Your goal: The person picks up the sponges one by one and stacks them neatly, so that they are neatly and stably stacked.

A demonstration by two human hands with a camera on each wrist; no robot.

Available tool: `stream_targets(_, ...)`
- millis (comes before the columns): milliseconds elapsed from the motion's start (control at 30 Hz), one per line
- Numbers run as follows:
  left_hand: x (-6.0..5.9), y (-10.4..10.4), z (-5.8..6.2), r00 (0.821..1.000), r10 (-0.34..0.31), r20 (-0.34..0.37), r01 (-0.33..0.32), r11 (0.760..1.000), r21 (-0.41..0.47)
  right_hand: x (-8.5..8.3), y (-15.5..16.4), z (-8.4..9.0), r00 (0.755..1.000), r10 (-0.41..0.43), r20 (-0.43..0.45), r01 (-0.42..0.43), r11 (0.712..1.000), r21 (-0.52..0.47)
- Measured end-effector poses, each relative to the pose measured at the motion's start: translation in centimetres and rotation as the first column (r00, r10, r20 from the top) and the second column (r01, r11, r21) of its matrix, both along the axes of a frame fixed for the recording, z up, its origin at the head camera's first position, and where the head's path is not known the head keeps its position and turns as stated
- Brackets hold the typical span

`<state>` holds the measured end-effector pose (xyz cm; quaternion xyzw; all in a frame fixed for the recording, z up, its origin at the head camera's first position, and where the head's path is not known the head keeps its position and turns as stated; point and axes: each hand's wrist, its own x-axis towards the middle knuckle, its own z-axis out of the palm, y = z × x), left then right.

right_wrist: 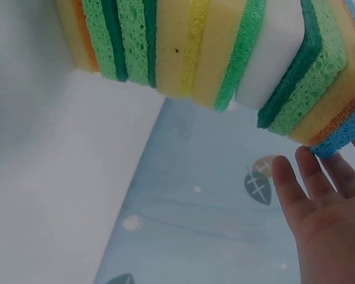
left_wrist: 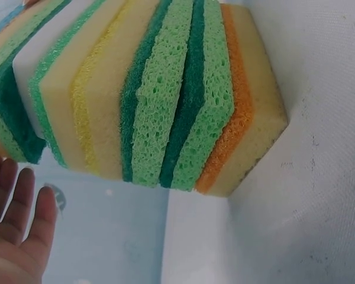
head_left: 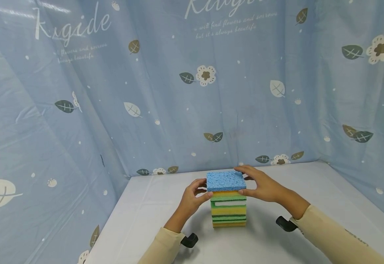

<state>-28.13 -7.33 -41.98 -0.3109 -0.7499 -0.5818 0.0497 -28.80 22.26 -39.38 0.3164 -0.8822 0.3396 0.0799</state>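
Note:
A tall stack of kitchen sponges [head_left: 229,211] stands in front of me, topped by a blue sponge [head_left: 226,180]. At its left side is my left hand [head_left: 192,200], thumb by the front corner and fingers along the side. My right hand [head_left: 261,185] spans the right side, with its thumb at the front corner and index finger at the back. In the right wrist view, straight fingertips touch the blue sponge [right_wrist: 342,131]. The left wrist view shows several loosely extended fingers [left_wrist: 15,201] beside the upper layers, a white sponge [left_wrist: 29,77] among them.
The stack rests on a white tabletop [head_left: 158,205]. Behind and beside it hangs a blue curtain [head_left: 165,95] with leaf and flower prints. Black wrist mounts [head_left: 189,241] stick out below both sleeves.

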Motion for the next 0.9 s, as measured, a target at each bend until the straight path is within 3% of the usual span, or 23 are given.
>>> stream_targets(167, -0.1, 0.0, -0.1, 1.0, 0.0, -0.005, 0.0, 1.0, 0.006, -0.1, 0.0, -0.2, 1.0, 0.003, 0.03, -0.002, 1.0, -0.022)
stream_targets(467, -2.4, -0.3, -3.1, 1.0, 0.026, -0.002, -0.026, 1.0, 0.018, 0.0, -0.1, -0.2, 0.999, -0.003, 0.035, 0.004, 1.0, -0.024)
stream_targets(767, -2.5, -0.5, -3.2, 0.999, 0.041, -0.008, -0.041, 0.999, 0.007, -0.2, -0.3, -0.6, 0.999, -0.015, 0.033, 0.014, 1.0, 0.006)
stream_targets(900, -1.6, -0.7, -1.8, 1.0, 0.014, -0.015, -0.014, 1.0, 0.004, -0.1, -0.2, -0.9, 0.999, -0.013, 0.032, 0.013, 1.0, -0.017)
